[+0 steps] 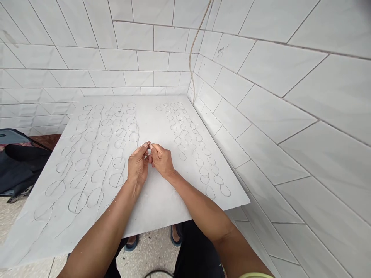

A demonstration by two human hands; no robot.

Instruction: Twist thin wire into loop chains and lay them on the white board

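Observation:
My left hand (138, 164) and my right hand (162, 160) meet above the middle of a white sheet-covered table (156, 200). The fingertips of both are pinched close together, almost touching. What they grip is too small and too hidden to make out. To the left of my hands, rows of thin dark rings (97, 176) lie along long thin strands (83, 187) that look like wire or thread. Smaller rings (204, 179) form chain-like rows on the right side of the sheet.
White tiled walls (139, 38) close off the back and right of the table. A thin cable (191, 58) hangs down in the corner. Dark cloth (20, 168) lies over a seat at the left. Sandalled feet (131, 243) show on the speckled floor (150, 251) below.

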